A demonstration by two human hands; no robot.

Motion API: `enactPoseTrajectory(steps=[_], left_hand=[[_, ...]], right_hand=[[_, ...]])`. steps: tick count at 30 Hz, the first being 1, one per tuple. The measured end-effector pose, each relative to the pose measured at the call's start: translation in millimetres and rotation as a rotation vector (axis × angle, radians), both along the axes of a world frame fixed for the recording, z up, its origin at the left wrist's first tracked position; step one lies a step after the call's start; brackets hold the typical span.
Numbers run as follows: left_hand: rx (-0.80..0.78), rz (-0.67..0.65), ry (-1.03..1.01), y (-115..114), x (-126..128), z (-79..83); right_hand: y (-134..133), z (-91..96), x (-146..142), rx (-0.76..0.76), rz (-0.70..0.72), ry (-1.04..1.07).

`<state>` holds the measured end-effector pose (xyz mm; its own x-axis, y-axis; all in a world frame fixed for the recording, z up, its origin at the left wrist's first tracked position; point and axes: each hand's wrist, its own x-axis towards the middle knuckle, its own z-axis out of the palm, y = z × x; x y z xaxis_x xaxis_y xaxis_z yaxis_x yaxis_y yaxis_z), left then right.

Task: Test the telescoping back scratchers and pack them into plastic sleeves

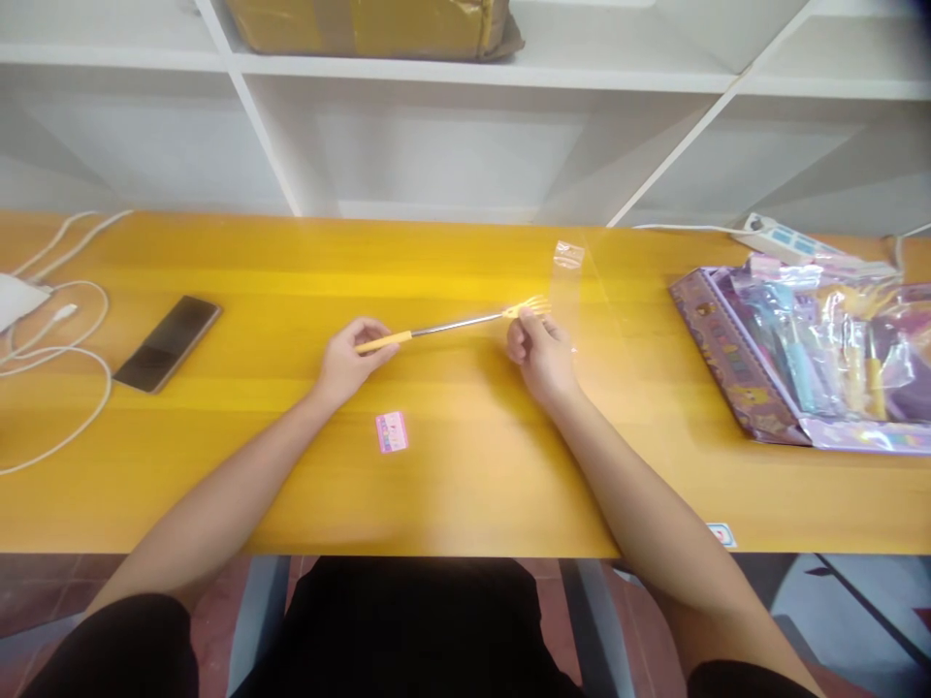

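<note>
Between my two hands stretches a telescopic back scratcher [458,324] with a yellow handle, a metal rod drawn out, and a yellow claw-shaped head. My left hand [350,361] is closed around the handle end. At the other end, my right hand [542,354] pinches the claw head with thumb and fingers. Just behind the right hand lies a clear plastic bag [567,281], flat on the table. A small pink card [392,432] rests on the tabletop below the scratcher, nearer to me.
A phone [169,343] and white cables [102,388] lie left on the wooden table [291,485]. To the right sits a purple box [734,364] filled with bagged items, a power strip [782,237] behind it. Another small card [722,534] is at the front edge. White shelving [472,73] stands behind.
</note>
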<state>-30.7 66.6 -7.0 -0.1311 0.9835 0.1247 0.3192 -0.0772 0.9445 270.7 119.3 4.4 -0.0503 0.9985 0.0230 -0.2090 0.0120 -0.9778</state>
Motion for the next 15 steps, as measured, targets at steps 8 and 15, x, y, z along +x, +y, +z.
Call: enactPoseTrajectory(steps=[8, 15], left_hand=[[-0.005, -0.005, 0.021, -0.2, -1.1, 0.6], [-0.005, -0.005, 0.024, -1.8, 0.4, 4.3]], right_hand=[[-3.1, 2.1, -0.1, 0.018, 0.002, 0.008], [-2.9, 1.4, -0.7, 0.011, 0.019, 0.062]])
